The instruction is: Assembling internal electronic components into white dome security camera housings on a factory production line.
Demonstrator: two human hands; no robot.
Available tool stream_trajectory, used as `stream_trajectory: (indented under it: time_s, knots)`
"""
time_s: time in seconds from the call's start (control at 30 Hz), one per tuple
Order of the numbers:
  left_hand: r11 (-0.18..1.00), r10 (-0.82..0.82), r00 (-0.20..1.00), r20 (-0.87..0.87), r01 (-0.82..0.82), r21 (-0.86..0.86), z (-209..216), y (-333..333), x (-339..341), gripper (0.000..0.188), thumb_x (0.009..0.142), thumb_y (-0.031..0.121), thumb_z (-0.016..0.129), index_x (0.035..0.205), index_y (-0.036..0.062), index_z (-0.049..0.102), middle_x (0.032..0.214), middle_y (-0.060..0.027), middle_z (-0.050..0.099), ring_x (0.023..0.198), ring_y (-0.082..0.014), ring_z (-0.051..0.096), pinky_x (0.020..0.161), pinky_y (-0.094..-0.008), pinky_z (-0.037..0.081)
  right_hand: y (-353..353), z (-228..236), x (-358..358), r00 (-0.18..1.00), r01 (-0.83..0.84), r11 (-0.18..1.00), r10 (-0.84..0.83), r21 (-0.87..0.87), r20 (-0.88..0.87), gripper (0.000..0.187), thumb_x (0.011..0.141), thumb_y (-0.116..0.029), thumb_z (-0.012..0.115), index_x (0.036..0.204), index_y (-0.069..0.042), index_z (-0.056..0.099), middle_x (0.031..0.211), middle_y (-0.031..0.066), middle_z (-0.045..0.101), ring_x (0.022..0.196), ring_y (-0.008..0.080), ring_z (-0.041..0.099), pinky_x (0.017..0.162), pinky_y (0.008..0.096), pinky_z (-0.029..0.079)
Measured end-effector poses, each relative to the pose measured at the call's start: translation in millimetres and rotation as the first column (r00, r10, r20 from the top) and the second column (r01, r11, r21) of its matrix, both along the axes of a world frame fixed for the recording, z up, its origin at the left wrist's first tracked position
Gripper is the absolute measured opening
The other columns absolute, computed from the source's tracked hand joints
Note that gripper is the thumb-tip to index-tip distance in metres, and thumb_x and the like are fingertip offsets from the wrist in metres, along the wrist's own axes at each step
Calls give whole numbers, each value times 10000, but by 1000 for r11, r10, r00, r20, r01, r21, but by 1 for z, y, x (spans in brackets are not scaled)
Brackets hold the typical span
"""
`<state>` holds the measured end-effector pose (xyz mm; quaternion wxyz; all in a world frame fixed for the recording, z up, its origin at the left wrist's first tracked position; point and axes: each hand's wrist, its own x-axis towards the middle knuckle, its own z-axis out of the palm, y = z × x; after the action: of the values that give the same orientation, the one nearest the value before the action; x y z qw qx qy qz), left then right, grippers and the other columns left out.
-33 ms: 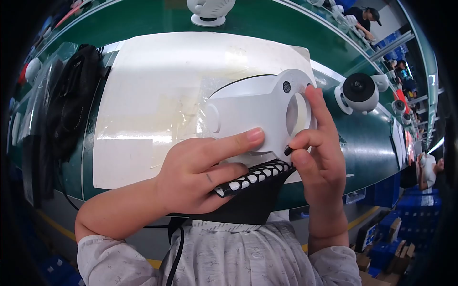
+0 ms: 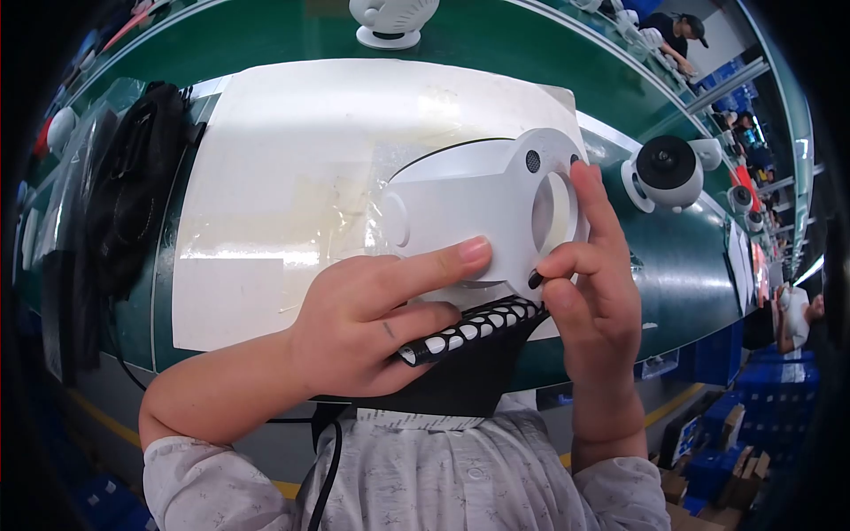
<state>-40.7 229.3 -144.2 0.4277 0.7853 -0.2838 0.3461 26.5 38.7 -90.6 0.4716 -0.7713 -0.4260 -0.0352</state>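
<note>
A white plastic housing [image 2: 460, 208] lies tilted in front of me, with a round opening at its right end. Beside that opening sits a dark mesh-textured oval [image 2: 533, 161]. My left hand [image 2: 363, 323] lays its index finger on the housing, while its other fingers curl at a black sheet with white ovals [image 2: 474, 329], its edge rolled up. Thumb and index finger of my right hand [image 2: 598, 274] pinch a small black oval pad [image 2: 535, 280] near the opening's lower edge. Another finger of that hand reaches up to a second dark oval [image 2: 575, 159], partly covered.
Under the housing is a white board [image 2: 248, 203] with clear tape. To the left lies a black bag [image 2: 137, 195]. A white device with a black round front [image 2: 666, 164] stands right. Another white device [image 2: 390, 35] stands behind. A person [image 2: 677, 35] works far right.
The white device at the back sits very slightly further right. My hands and the housing show no clear movement.
</note>
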Motion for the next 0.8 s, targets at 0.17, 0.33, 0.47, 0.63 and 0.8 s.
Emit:
stream_trajectory:
  time_s: [0.17,0.33,0.47,0.63,0.8]
  knots:
    - [1000,-5,1000,-14,5,9,4,0,-1,128,572,67,626,691,33,590,1175,-133,495,590,-188,569,504,-262,442,-7,-14,-2,991,0,1000,-3,22,134,221,827,-217,536,922,-17,547,1265,260,338,1231,405,243,910,385,328]
    - [1000,-10,999,-38,10,-2,1,-1,1,130,573,65,625,694,32,591,1173,-134,496,601,-191,573,512,-265,448,-8,-25,-11,947,42,999,-38,-4,320,317,843,-292,505,1038,-43,532,1230,219,393,1210,386,295,955,439,243]
    - [1000,-11,1000,-11,11,-20,3,-1,1,134,572,66,630,695,30,589,1177,-135,492,630,-198,581,523,-270,454,-10,-29,-24,851,203,971,-112,-123,513,431,871,-404,384,1105,-73,528,1219,135,431,1197,336,331,980,459,151]
    - [1000,-1,1000,3,2,-9,-1,1,2,140,570,66,635,695,28,586,1178,-137,489,647,-203,586,528,-269,457,-11,-19,-32,741,370,893,-118,-256,661,495,881,-453,302,1109,-83,539,1199,71,460,1174,310,360,980,485,112]
    - [1000,5,1000,10,-4,-17,-2,0,2,148,565,63,631,701,28,588,1180,-140,486,652,-199,584,535,-269,459,-10,-8,-35,717,415,841,-67,-347,694,473,885,-438,302,1039,-92,587,1165,24,492,1151,277,389,979,486,106]
